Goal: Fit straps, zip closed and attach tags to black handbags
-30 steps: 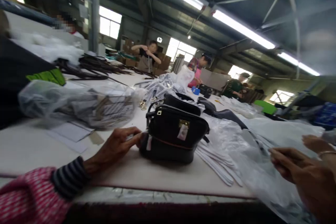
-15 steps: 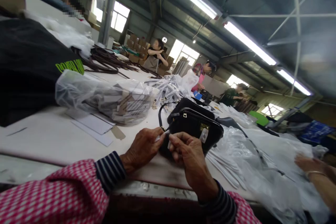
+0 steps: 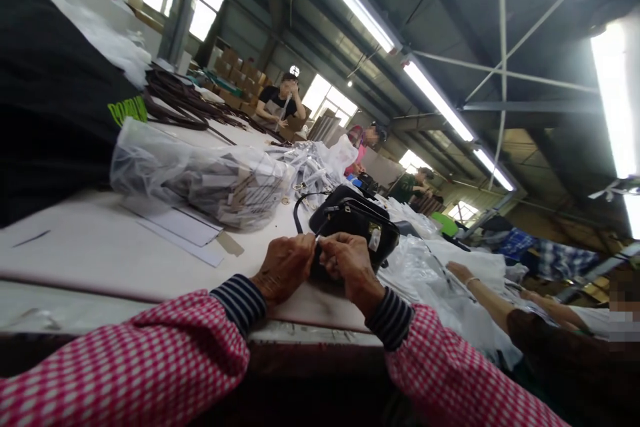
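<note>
A black handbag [image 3: 353, 220] with a gold-coloured clasp under a clear film stands on the white table [image 3: 125, 267]. My left hand [image 3: 286, 265] is closed at the bag's near left side, where the black strap [image 3: 297, 215] comes down. Close beside it, my right hand [image 3: 347, 263] is closed in a pinch in front of the bag. A small whitish piece shows between the fingertips of both hands; what it is cannot be made out.
Left of the bag lies a clear plastic bag of wrapped pieces [image 3: 235, 187], with white sheets [image 3: 185, 230] before it. Plastic film [image 3: 415, 267] covers the right side, where a co-worker's hand [image 3: 459, 272] reaches in. Dark straps [image 3: 180, 100] lie farther back.
The view has turned to the right, showing more of the co-worker's arms there. My hands have drawn closer together at the bag, and less of the whitish piece shows.
</note>
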Motion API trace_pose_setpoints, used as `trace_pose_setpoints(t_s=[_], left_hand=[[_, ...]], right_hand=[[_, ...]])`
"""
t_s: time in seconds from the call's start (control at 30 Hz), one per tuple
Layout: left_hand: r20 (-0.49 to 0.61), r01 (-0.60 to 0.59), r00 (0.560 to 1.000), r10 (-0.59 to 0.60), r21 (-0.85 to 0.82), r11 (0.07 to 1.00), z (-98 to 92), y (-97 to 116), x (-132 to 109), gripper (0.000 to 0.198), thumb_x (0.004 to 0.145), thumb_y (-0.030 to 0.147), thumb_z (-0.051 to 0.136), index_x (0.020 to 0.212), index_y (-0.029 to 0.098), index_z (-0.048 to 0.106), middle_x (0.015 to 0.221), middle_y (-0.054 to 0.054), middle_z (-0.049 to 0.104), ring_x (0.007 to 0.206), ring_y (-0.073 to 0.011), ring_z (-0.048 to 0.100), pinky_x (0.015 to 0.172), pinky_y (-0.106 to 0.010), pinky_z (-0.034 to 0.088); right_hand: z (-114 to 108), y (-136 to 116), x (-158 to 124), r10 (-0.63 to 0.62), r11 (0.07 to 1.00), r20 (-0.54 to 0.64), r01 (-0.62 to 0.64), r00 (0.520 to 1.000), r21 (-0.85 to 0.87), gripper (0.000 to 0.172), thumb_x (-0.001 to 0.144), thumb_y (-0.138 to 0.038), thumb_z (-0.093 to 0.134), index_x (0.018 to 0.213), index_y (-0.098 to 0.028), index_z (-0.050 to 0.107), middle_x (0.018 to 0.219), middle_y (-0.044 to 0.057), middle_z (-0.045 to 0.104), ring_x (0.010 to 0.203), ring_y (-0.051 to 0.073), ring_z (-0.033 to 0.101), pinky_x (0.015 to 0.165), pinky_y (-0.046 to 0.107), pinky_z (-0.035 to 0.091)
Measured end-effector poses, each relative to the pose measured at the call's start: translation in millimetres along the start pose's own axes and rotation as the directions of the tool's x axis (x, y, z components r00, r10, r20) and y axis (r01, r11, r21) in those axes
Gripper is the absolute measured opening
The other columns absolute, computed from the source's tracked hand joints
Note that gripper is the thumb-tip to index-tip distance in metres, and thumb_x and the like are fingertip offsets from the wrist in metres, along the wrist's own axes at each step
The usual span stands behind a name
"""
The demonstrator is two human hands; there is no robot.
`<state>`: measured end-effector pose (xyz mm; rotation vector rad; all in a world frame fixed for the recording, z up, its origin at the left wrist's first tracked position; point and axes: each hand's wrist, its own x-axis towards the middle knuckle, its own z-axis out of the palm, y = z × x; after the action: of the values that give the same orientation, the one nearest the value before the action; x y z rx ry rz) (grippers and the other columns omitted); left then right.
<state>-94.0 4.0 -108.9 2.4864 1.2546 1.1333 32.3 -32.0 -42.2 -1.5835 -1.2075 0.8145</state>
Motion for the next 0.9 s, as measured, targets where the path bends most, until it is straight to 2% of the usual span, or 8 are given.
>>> trace_pose_setpoints(t_s=[0.3,0.53,0.7,0.9], left_hand=[[-0.027,-0.012,1.0,0.012,-0.004,1.0,0.4,-5,6,0.029,0.102,0.022,0.038,0.089,0.016,0.063,0.079,-0.01,0.07,0.074,-0.0241,0.068,0.061,-0.03,0.036],[-0.004,-0.029,1.0,0.029,0.001,1.0,-0.6,-7,5,0.027,0.101,0.02,0.039,0.088,0.016,0.063,0.083,-0.01,0.072,0.078,-0.0214,0.068,0.064,-0.028,0.039],[0.021,-0.023,1.0,0.023,0.031,0.999,-4.3,-4,3,0.028,0.103,0.021,0.038,0.089,0.016,0.063,0.083,-0.01,0.071,0.077,-0.0222,0.068,0.065,-0.029,0.04],[0.014,-0.005,1.0,0.004,0.071,0.997,-4.7,-3,4,0.028,0.104,0.024,0.04,0.089,0.017,0.063,0.084,-0.009,0.072,0.08,-0.0224,0.069,0.064,-0.028,0.037]], right_hand=[[-1,-13,8,0.027,0.986,0.021,-0.023,0.999,-0.166,0.017,0.078,-0.024,0.066,0.064,-0.016,0.06,0.053,0.001,0.063,0.037,0.007,0.049,0.033,0.017,0.031],[-9,-28,10,0.063,0.936,0.164,-0.001,0.984,-0.351,0.022,0.079,-0.023,0.064,0.059,-0.016,0.06,0.049,0.003,0.064,0.035,0.01,0.052,0.033,0.017,0.033],[-15,-36,17,0.111,0.897,0.269,0.02,0.957,-0.442,0.033,0.08,-0.029,0.068,0.05,-0.015,0.06,0.049,0.007,0.066,0.032,0.01,0.05,0.031,0.019,0.03],[-28,-33,11,0.069,0.855,0.352,0.126,0.934,-0.502,0.04,0.092,-0.035,0.059,0.057,-0.016,0.063,0.049,0.005,0.064,0.033,0.011,0.05,0.035,0.02,0.029]])
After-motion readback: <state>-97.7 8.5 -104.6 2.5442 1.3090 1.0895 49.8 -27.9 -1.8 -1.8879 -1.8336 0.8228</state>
